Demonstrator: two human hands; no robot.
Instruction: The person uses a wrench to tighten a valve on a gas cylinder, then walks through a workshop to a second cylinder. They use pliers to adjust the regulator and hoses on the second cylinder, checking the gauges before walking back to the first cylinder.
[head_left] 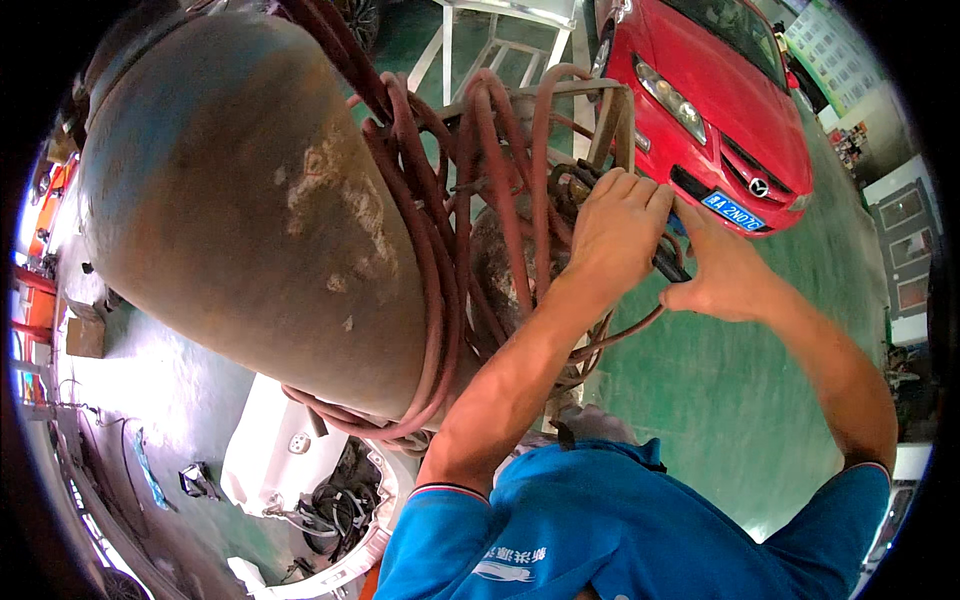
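Note:
My left hand (620, 225) is closed around a dark fitting on top of a cart, beside a big rusty blue-grey gas cylinder (250, 200). My right hand (715, 265) grips a black-and-blue tool handle (672, 262) right next to it, thumb up. Coils of red hose (445, 250) hang around the cylinder and over the cart's metal frame (610, 110). What the fingers hold underneath is mostly hidden.
A red car (720, 90) stands at the upper right on the green floor (690, 400). A white car body part with loose cables (320, 490) lies at the lower left. Orange equipment sits along the left edge.

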